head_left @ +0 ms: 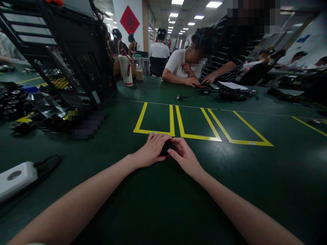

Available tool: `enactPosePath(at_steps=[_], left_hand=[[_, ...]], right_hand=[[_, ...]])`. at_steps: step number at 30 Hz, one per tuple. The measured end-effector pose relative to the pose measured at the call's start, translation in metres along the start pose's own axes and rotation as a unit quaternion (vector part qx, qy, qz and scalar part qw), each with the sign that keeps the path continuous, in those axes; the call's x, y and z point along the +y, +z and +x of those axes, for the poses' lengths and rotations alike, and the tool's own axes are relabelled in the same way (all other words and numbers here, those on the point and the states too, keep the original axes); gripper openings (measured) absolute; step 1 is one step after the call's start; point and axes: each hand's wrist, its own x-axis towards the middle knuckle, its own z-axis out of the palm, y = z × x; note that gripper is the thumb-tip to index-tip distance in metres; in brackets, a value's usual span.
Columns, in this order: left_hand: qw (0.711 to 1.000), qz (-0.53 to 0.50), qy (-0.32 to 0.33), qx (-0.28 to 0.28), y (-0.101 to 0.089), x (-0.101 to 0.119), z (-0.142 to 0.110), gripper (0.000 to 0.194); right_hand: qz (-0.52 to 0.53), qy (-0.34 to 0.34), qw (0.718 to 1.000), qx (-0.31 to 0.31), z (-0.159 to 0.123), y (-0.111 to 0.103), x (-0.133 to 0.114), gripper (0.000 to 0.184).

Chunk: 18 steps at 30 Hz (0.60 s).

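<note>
A small black object (167, 147) with a rounded outline rests low over the green table, between my two hands. My left hand (152, 149) wraps its left side, fingers curled over the top and the thumb below. From the right, my right hand (183, 153) grips it with thumb and fingertips. Most of the object is covered by my fingers, so its exact kind cannot be made out. Just beyond my hands lie rectangles of yellow tape (155, 132) stuck on the green table (158, 197).
A black computer case (84, 58) stands at the left, near a clear plastic bottle (44, 102). A white power bank-like device (17, 178) with a cable lies at lower left. Across the table are a paper cup (126, 69), black cables (230, 93) and two people leaning over a phone.
</note>
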Motion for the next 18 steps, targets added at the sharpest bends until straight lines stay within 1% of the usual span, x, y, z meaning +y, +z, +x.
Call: enactPosePath(at_steps=[3, 7, 12, 18], left_hand=[[1.0, -0.001, -0.004, -0.003, -0.0011, 0.0012, 0.0005, 0.06], [1.0, 0.006, -0.008, -0.009, -0.0033, 0.0029, 0.0009, 0.058], [1.0, 0.004, 0.0, -0.007, -0.0019, 0.0013, 0.0004, 0.059], [1.0, -0.001, -0.001, -0.002, 0.0001, -0.0004, 0.0, 0.061]], right_hand=[[-0.012, 0.004, 1.0, -0.003, -0.0002, -0.0008, -0.0012, 0.031], [-0.005, -0.004, 1.0, -0.014, 0.0, -0.0009, -0.0015, 0.023], [0.017, -0.004, 1.0, -0.012, -0.0003, -0.0003, -0.0003, 0.018], [0.0, -0.015, 1.0, -0.003, -0.0014, -0.0002, -0.0004, 0.023]])
